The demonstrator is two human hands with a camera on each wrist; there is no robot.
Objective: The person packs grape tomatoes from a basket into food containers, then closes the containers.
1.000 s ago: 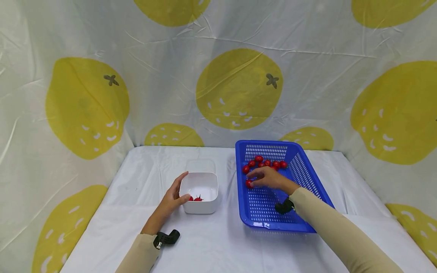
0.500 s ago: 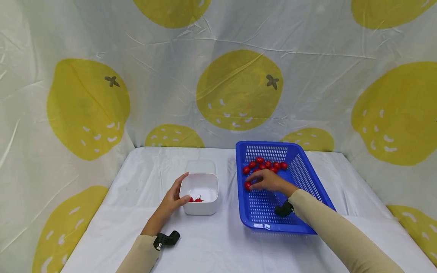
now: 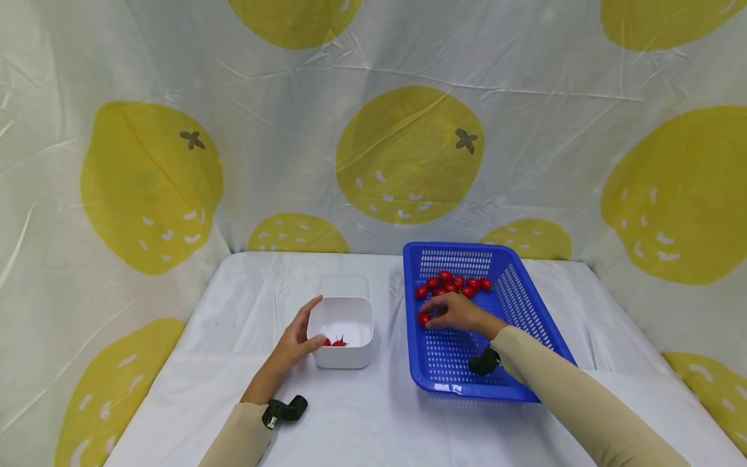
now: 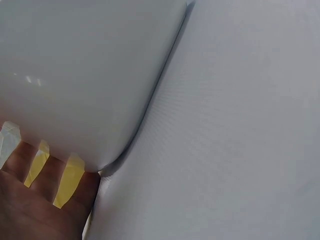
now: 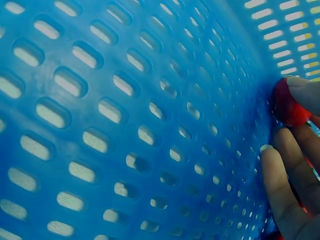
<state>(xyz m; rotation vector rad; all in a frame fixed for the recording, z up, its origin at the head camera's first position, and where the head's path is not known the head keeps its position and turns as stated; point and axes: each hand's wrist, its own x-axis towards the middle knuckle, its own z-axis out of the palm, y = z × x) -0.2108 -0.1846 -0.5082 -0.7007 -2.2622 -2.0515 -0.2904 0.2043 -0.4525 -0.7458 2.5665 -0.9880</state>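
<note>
A person's left hand (image 3: 294, 338) holds a white, rounded-square container (image 3: 343, 358), fingers along its left side and thumb at its near rim; red cherry tomatoes (image 3: 339, 342) lie inside. To the right, in a blue perforated basket (image 3: 438, 386), the right hand (image 3: 458, 312) pinches a single cherry tomato (image 3: 424, 320) near the left wall. More tomatoes (image 3: 445, 275) cluster toward the far end. Both vessels stand on a white-covered tabletop (image 3: 362, 425) before a lemon-print cloth (image 3: 280, 130).
</note>
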